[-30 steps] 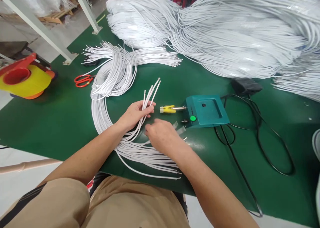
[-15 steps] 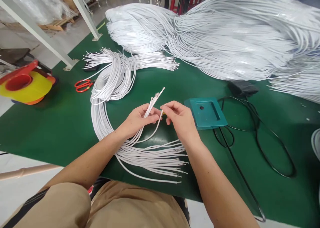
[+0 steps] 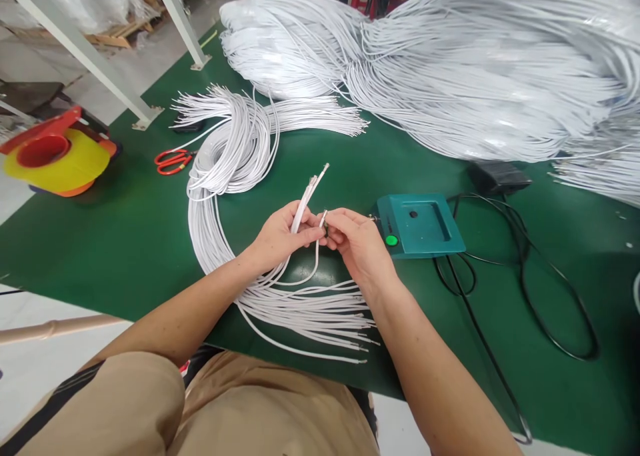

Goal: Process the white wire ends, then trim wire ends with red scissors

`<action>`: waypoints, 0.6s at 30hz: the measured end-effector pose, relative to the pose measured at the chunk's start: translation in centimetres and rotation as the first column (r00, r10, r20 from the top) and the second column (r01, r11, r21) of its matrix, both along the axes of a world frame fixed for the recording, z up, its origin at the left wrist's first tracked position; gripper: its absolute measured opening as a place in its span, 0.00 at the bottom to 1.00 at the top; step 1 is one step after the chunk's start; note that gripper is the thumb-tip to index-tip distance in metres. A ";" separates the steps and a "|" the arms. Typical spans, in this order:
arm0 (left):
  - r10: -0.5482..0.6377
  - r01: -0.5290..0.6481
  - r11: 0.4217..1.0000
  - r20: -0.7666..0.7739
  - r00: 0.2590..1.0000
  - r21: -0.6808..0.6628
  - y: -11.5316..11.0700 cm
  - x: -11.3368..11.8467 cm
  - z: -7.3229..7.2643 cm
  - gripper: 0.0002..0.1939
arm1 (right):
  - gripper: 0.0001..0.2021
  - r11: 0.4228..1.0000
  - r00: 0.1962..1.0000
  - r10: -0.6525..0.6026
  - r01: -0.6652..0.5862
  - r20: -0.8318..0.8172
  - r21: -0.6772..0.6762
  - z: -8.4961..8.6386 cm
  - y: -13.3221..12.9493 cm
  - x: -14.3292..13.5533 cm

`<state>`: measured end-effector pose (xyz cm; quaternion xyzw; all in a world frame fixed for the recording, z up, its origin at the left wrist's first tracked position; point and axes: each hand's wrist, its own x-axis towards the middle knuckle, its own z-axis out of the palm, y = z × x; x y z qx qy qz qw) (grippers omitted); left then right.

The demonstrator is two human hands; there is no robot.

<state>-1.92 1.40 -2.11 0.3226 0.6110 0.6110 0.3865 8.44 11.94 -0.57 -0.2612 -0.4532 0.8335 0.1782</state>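
My left hand (image 3: 284,237) is closed round several white cables (image 3: 304,206), whose ends stick up past the fingers. One single white cable (image 3: 317,259) bends up from below to the fingertips of both hands. My right hand (image 3: 361,243) pinches this cable near its tip, close to my left thumb. Fine details at the tip are too small to make out. Below the hands, a fan of loose white cable ends (image 3: 310,309) lies on the green table (image 3: 150,256). These cables run back to a coiled white bundle (image 3: 205,233) on the left.
Right of my hands stands a teal device (image 3: 415,188) with a green button (image 3: 391,241) and a black cord (image 3: 480,339). Red-handled scissors (image 3: 173,163) lie by the coil. A yellow and red tape reel (image 3: 60,159) stands far left. Large white cable heaps (image 3: 465,76) fill the back.
My right fingertips have come closer to the left ones, and the single cable's tip stands more upright between them. The green button on the teal device has come into sight.
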 end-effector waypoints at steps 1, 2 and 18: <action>0.013 -0.013 1.000 -0.011 1.000 -0.009 0.0 0.0 0.0 0.20 | 0.08 1.000 1.000 0.022 -0.022 0.002 -0.010 0.0 0.1 0.0; 0.022 -0.023 1.000 -0.020 1.000 -0.020 0.0 0.1 0.0 0.20 | 0.09 0.998 0.999 0.050 -0.050 -0.005 -0.025 -0.1 0.2 0.0; 0.077 -0.088 0.996 -0.223 0.972 -0.036 -0.4 0.3 -0.5 0.14 | 0.15 0.955 0.962 0.238 -0.257 -0.132 -0.146 -1.1 1.4 0.6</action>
